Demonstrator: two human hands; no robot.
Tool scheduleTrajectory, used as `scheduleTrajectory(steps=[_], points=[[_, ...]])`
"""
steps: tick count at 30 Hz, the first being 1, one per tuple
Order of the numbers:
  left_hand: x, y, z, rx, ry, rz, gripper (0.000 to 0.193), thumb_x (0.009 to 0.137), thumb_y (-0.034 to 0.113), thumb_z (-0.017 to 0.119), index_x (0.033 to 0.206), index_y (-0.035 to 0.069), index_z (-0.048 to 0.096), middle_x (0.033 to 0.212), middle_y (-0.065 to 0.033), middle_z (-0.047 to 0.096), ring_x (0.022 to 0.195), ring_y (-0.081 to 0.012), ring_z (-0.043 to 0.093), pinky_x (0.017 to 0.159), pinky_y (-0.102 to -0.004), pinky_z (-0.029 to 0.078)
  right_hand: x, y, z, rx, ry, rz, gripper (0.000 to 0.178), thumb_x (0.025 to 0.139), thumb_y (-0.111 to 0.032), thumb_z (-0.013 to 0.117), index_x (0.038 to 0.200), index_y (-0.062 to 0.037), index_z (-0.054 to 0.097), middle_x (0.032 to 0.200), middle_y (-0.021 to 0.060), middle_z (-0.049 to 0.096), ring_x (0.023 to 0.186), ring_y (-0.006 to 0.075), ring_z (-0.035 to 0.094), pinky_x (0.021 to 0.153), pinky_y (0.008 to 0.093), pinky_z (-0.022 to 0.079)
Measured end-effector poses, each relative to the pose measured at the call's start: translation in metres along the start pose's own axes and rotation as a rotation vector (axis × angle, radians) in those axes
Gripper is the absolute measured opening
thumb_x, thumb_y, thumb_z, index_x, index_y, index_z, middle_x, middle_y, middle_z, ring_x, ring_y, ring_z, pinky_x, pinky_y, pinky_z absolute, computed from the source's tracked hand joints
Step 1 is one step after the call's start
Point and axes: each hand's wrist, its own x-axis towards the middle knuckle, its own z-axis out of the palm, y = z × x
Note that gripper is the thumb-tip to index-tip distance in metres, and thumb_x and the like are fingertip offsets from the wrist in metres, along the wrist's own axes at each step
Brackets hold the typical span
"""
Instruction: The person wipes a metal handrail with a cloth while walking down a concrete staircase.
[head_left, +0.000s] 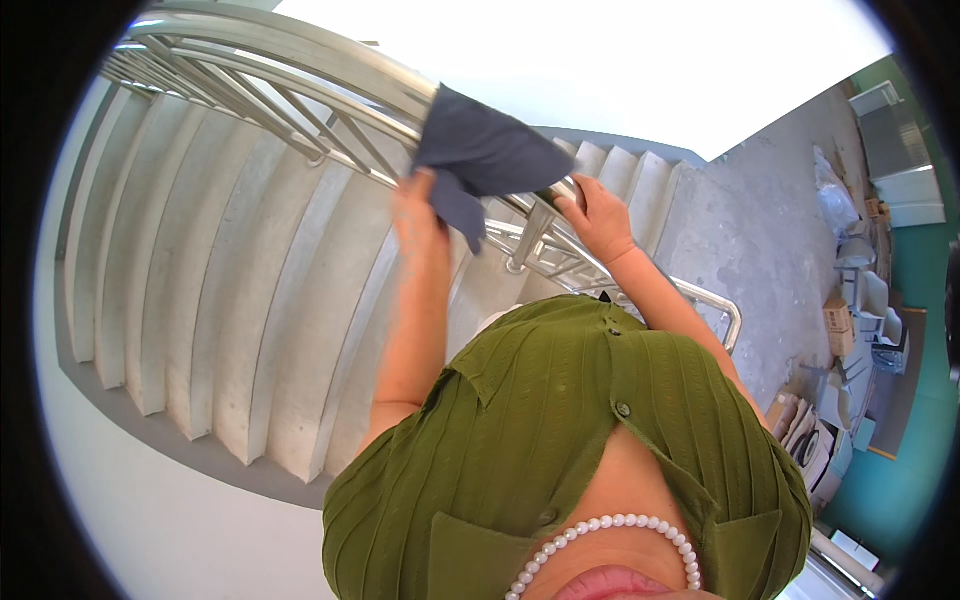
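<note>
A dark grey-blue cloth lies over the top of a shiny metal handrail, with one flap hanging down on my side. My left hand, slightly blurred, is closed on the cloth's near left edge against the rail. To the right, my right hand is curled round the handrail, just beside the cloth's right corner. Its thumb lies on the near side, and some fingertips are hidden behind the rail.
Concrete stairs run down the left side; more steps rise beyond the railing. A lower metal rail bends near my right arm. At the far right, cardboard boxes and clutter stand along a green wall.
</note>
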Motion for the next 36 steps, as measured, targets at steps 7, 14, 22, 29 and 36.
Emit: scheduleTrajectory(steps=[7, 14, 22, 29, 36], points=[[0.137, 0.134, 0.009, 0.606, 0.334, 1.124, 0.025, 0.095, 0.016, 0.063, 0.108, -0.005, 0.066, 0.105, -0.0194, 0.070, 0.090, -0.0289, 0.066, 0.084, -0.0404, 0.054, -0.003, -0.001, 0.011, 0.076, 0.143, -0.144, 0.035, 0.100, -0.035, 0.066, 0.121, -0.0071, 0.064, 0.094, 0.0108, 0.070, 0.080, 0.0329, 0.069, 0.070, 0.0418, 0.055], [0.193, 0.079, -0.007, 1.429, 0.135, 1.459, 0.012, 0.089, 0.019, 0.067, 0.093, 0.007, 0.064, 0.095, -0.0133, 0.069, 0.090, -0.0388, 0.066, 0.078, -0.0509, 0.054, -0.002, 0.003, 0.010, 0.076, 0.147, -0.150, 0.034, 0.100, -0.034, 0.066, 0.122, -0.0074, 0.065, 0.093, 0.0099, 0.069, 0.080, 0.0320, 0.068, 0.070, 0.0410, 0.055], [0.118, -0.037, -0.019, 1.595, -0.166, 1.470, 0.010, 0.085, 0.017, 0.071, 0.085, 0.012, 0.062, 0.086, -0.0082, 0.062, 0.084, -0.0328, 0.063, 0.070, -0.0477, 0.053, -0.003, 0.011, 0.014, 0.103, 0.137, -0.120, 0.037, 0.101, -0.037, 0.066, 0.123, -0.0078, 0.065, 0.096, 0.0102, 0.070, 0.083, 0.0329, 0.069, 0.073, 0.0417, 0.055], [0.021, -0.142, -0.003, 1.501, -0.631, 0.906, 0.006, 0.087, 0.010, 0.065, 0.082, 0.013, 0.068, 0.088, -0.0100, 0.070, 0.087, -0.0332, 0.068, 0.074, -0.0479, 0.055, 0.000, 0.009, 0.005, 0.091, 0.113, -0.121, 0.039, 0.102, -0.039, 0.063, 0.124, -0.0075, 0.066, 0.102, 0.0132, 0.072, 0.090, 0.0355, 0.070, 0.078, 0.0434, 0.056], [0.011, -0.166, -0.014, 1.188, -0.420, 0.654, 0.009, 0.096, 0.012, 0.062, 0.097, 0.007, 0.069, 0.093, -0.0105, 0.073, 0.086, -0.0306, 0.070, 0.075, -0.0425, 0.055, -0.001, 0.009, 0.006, 0.106, 0.108, -0.104, 0.038, 0.102, -0.038, 0.063, 0.124, -0.0074, 0.066, 0.104, 0.0138, 0.072, 0.092, 0.0359, 0.070, 0.080, 0.0433, 0.056]])
